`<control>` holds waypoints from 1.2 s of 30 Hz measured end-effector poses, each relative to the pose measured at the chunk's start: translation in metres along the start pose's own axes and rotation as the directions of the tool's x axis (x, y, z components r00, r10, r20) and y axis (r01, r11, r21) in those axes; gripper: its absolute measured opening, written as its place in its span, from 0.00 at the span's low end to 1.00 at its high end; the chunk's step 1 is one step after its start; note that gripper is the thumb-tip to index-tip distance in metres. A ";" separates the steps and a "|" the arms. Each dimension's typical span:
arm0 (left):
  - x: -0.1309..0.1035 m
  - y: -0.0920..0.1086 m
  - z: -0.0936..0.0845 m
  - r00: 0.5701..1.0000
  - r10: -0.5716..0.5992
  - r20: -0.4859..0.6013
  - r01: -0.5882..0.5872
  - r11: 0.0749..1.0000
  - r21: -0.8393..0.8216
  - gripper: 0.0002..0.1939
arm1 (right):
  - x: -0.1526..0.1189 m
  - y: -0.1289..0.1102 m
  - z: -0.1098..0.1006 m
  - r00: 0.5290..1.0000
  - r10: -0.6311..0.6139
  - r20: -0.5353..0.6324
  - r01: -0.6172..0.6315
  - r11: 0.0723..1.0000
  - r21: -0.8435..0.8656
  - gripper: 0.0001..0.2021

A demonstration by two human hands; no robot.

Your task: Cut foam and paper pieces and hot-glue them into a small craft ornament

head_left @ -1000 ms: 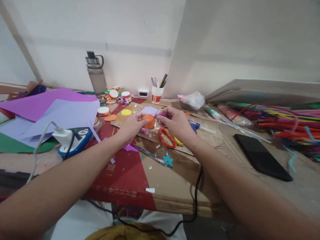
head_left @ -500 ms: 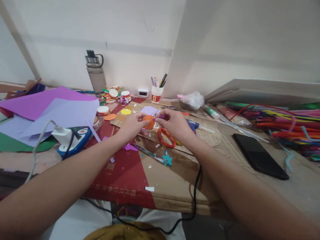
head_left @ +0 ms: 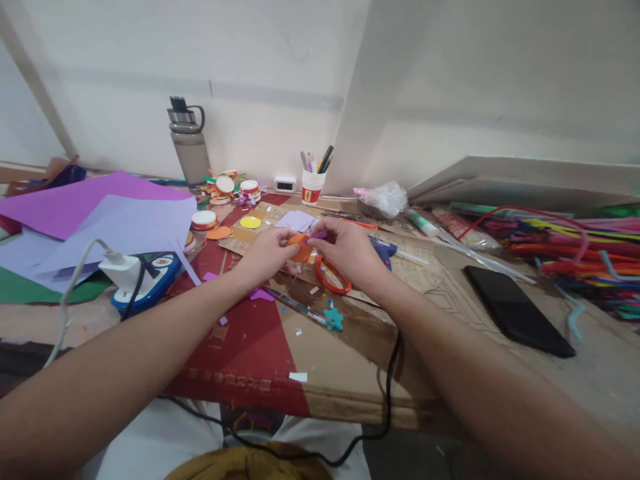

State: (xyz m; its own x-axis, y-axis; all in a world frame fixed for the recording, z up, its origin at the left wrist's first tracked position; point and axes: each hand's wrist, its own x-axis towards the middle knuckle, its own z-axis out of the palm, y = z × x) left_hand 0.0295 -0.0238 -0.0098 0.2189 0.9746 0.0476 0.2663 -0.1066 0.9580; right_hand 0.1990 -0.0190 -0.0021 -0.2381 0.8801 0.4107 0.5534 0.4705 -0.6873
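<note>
Between my two hands, an orange paper disc [head_left: 301, 248] is held above the cardboard. My left hand [head_left: 270, 252] grips its left edge, thumb in front and fingers behind. My right hand [head_left: 345, 247] pinches a small purple piece [head_left: 320, 235] against the disc's upper right edge; its exact shape is hidden by the fingers. Red-handled scissors [head_left: 332, 277] lie just below my right hand. A pen with a teal flower-shaped end [head_left: 333, 319] lies nearer to me. Purple paper scraps [head_left: 262, 294] lie under my left wrist.
Purple and lilac sheets [head_left: 120, 223], a power strip [head_left: 145, 280] and a bottle [head_left: 189, 147] are on the left. A cup of pens [head_left: 313, 187] stands at the back. A blue glue gun [head_left: 384, 252], a phone [head_left: 517, 310] and pipe cleaners [head_left: 590, 257] lie right. A black cable crosses the front edge.
The orange disc has tilted and shows less of its face. My right fingers have moved slightly left, closer over it. The whole view has shifted a little.
</note>
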 end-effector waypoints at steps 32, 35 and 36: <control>0.000 -0.001 -0.002 0.997 0.019 0.079 -0.031 0.989 0.144 0.10 | -0.002 0.005 0.005 0.996 -0.043 -0.078 0.036 0.996 -0.087 0.08; 0.000 0.000 -0.002 0.995 0.017 0.096 -0.031 0.988 0.148 0.09 | -0.003 0.005 0.006 0.996 -0.056 -0.075 0.046 0.991 -0.126 0.08; 0.000 0.000 -0.002 0.995 0.014 0.098 -0.029 0.988 0.152 0.09 | -0.003 0.006 0.006 0.995 -0.062 -0.074 0.052 0.990 -0.131 0.08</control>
State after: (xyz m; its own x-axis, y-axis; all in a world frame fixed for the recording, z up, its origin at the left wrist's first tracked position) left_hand 0.0279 -0.0233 -0.0096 0.3132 0.9491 0.0336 0.3993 -0.1637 0.9021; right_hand 0.1978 -0.0184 -0.0106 -0.2126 0.8419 0.4960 0.6400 0.5035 -0.5804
